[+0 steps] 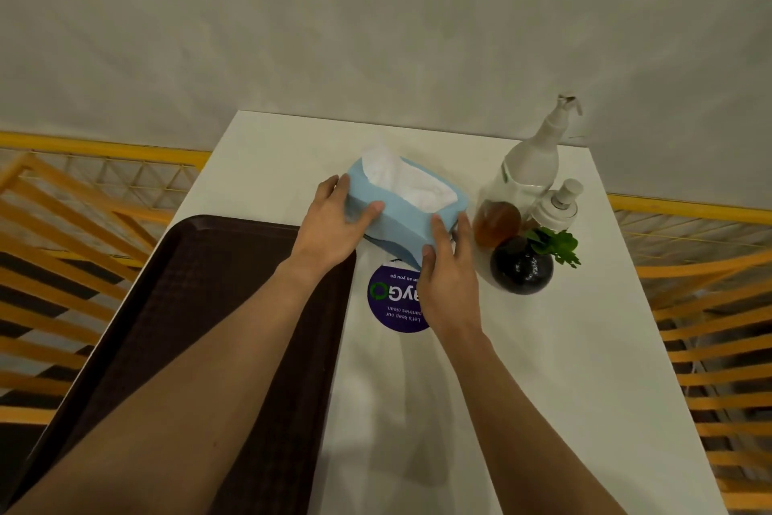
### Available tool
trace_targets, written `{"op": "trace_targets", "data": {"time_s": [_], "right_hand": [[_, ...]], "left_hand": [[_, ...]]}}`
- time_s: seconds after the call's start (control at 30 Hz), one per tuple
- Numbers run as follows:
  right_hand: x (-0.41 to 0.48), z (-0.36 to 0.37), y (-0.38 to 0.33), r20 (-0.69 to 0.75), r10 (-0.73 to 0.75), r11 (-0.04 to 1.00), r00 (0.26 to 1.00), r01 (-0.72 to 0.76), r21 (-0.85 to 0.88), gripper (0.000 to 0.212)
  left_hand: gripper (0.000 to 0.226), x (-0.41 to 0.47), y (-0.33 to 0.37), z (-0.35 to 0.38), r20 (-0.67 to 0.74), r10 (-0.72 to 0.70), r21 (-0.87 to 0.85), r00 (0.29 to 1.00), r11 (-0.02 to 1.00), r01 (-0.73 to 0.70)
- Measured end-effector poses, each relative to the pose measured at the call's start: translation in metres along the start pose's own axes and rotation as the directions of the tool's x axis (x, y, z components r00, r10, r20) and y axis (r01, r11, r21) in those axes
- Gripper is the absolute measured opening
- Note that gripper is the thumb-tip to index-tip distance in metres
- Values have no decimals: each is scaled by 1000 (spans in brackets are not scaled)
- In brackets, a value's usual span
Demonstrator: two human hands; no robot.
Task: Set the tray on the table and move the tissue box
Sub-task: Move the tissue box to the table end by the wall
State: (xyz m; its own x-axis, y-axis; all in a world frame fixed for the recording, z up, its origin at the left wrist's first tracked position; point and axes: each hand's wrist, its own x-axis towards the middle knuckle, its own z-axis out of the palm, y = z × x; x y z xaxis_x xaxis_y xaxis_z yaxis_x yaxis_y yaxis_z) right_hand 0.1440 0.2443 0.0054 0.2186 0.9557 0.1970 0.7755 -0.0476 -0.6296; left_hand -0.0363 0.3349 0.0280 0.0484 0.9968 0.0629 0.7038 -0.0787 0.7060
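The brown tray (175,326) sits flat on the white table's (564,347) left side. Past it, the left hand (330,230) and right hand (447,280) grip the blue tissue box (401,213) by its ends, just beside the pump bottles (530,168) and black vase (521,268).

A white table (543,368) carries a dark brown tray (200,305) along its near left side and a light blue tissue box (401,218) at its middle, toward the far edge. A round purple sticker (392,305) lies flat just near of the box. On the far right stand three things close together — a tall white pump bottle (530,163), a smaller pump bottle (557,207) and a black round vase (520,268) with green leaves.
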Motion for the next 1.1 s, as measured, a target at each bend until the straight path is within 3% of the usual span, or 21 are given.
{"op": "trace_targets", "data": {"time_s": [0.17,0.57,0.9,1.1], "right_hand": [[26,5,5,54,10,1000,998,-10,6,51],[83,24,-26,262,-68,987,963,104,-124,58],[99,94,-106,293,-155,982,943,180,-60,59],[100,107,-113,255,-117,993,960,112,34,69]], "left_hand": [[92,4,-4,-7,18,-7,37,1000,999,7],[64,24,-39,-46,-146,-65,81,987,994,77],[59,43,-120,-132,-159,-44,40,986,998,51],[63,50,-134,-145,-101,-45,14,994,999,47]]}}
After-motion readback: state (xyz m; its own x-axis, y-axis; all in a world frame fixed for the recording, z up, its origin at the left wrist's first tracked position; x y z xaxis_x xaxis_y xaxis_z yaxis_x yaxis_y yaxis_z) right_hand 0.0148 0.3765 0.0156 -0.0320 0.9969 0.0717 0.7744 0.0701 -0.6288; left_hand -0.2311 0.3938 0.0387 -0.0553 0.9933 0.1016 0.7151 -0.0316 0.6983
